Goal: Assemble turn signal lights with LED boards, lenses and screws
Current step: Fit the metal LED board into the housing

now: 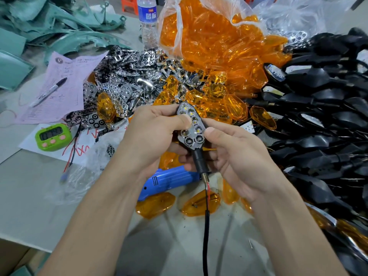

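Observation:
Both hands hold one turn signal light (194, 134) upright above the table. It is a black housing with a chrome honeycomb reflector over LEDs, no lens on it. My left hand (157, 132) grips its left side, thumb pressing on the reflector. My right hand (237, 154) holds the right side and the black stem, from which a black cable (206, 236) hangs down. Orange lenses (219, 46) spill from a clear bag behind. Chrome reflectors (129, 76) lie in a heap at the left. Black housings (322, 108) are piled at the right.
A blue electric screwdriver (169, 181) lies under my hands. Loose orange lenses (155, 204) rest near the front. A green timer (53, 136), a marker (49, 91) on pink paper and a water bottle (147, 18) stand at the left and back. Green plastic panels (59, 22) fill the far left.

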Available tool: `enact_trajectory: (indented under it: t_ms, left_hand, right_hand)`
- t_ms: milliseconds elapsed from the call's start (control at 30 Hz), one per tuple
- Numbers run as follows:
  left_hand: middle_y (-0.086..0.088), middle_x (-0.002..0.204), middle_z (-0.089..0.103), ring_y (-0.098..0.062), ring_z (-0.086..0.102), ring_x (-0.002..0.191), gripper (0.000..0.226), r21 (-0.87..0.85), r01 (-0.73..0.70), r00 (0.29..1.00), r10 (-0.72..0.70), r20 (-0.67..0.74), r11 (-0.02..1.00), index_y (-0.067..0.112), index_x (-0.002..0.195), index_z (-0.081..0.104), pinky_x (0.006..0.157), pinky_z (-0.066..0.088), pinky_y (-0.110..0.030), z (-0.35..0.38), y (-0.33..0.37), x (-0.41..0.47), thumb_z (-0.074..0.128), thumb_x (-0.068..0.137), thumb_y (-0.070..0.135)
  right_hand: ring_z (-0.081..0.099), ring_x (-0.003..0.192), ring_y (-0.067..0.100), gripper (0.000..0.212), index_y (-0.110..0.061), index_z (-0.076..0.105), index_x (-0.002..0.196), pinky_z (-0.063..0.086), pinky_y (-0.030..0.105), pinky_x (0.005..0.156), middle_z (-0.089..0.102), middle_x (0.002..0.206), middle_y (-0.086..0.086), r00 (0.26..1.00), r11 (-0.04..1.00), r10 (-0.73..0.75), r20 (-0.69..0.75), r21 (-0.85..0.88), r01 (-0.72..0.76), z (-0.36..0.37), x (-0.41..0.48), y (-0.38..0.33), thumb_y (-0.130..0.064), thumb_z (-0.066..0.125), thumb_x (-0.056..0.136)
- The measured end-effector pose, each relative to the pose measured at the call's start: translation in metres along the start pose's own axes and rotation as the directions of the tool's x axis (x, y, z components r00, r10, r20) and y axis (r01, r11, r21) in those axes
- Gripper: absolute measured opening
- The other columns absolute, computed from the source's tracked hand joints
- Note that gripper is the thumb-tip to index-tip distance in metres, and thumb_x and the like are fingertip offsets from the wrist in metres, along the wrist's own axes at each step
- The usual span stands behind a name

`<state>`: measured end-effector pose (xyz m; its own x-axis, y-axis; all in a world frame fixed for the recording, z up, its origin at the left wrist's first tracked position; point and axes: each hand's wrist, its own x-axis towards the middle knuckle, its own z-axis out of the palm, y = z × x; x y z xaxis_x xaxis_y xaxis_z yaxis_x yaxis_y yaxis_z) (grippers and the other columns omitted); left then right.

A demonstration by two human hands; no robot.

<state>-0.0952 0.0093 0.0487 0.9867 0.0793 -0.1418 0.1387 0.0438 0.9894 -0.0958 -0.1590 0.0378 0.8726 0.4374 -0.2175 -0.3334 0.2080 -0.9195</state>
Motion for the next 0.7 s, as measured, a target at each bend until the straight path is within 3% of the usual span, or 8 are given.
enact_trajectory:
  t_ms: [133,300,467,567,700]
  left_hand:
    - [-0.006,0.074,0.077,-0.016,0.069,0.057,0.027,-0.012,0.002,1.0,-0.002,0.023,1.0,0.015,0.079,0.081,0.045,0.055,-0.027,-0.002,0.002,0.001,0.064,0.097,0.003]
    - [-0.015,0.08,0.078,-0.023,0.07,0.06,0.022,0.031,-0.076,0.997,0.076,-0.021,0.997,0.016,0.09,0.081,0.05,0.059,-0.032,0.005,-0.004,-0.002,0.066,0.096,0.002]
    - [-0.01,0.083,0.079,-0.032,0.076,0.074,0.024,0.025,-0.109,0.994,0.11,-0.019,0.994,0.019,0.093,0.081,0.063,0.066,-0.048,0.008,-0.007,-0.007,0.065,0.096,0.001]
    - [-0.018,0.09,0.076,-0.042,0.073,0.085,0.019,0.01,-0.107,0.994,0.107,-0.016,0.994,0.017,0.09,0.081,0.062,0.066,-0.047,0.009,-0.008,-0.009,0.065,0.098,0.011]
    - [-0.012,0.085,0.078,-0.039,0.074,0.081,0.024,0.018,-0.131,0.988,0.132,-0.085,0.991,0.021,0.082,0.083,0.067,0.064,-0.053,0.007,-0.012,-0.008,0.067,0.1,0.022]
  right_hand:
    - [0.077,0.08,0.037,0.032,-0.016,0.066,0.13,0.064,0.041,0.07,0.077,0.102,0.018,0.999,0.999,-0.016,0.05,-0.037,0.018,0.002,-0.002,-0.001,-0.014,0.056,0.099]
    - [0.071,0.063,0.031,0.036,-0.017,0.07,0.124,0.062,0.038,0.059,0.076,0.096,0.021,0.986,0.975,-0.144,-0.08,-0.184,0.127,0.007,-0.001,0.008,0.006,0.056,0.1]
    - [0.071,0.064,0.029,0.045,-0.031,0.071,0.118,0.062,0.04,0.061,0.079,0.093,0.009,0.975,0.954,-0.204,-0.088,-0.241,0.178,0.004,-0.004,0.011,0.008,0.059,0.098]
    - [0.073,0.068,0.026,0.05,-0.038,0.071,0.118,0.062,0.038,0.064,0.08,0.098,0.005,0.971,0.94,-0.224,-0.089,-0.284,0.191,0.003,-0.007,0.014,0.006,0.061,0.097]
    - [0.073,0.068,0.025,0.052,-0.049,0.073,0.11,0.065,0.043,0.067,0.08,0.101,0.001,0.965,0.934,-0.245,-0.091,-0.289,0.21,0.008,-0.01,0.018,-0.001,0.064,0.092]
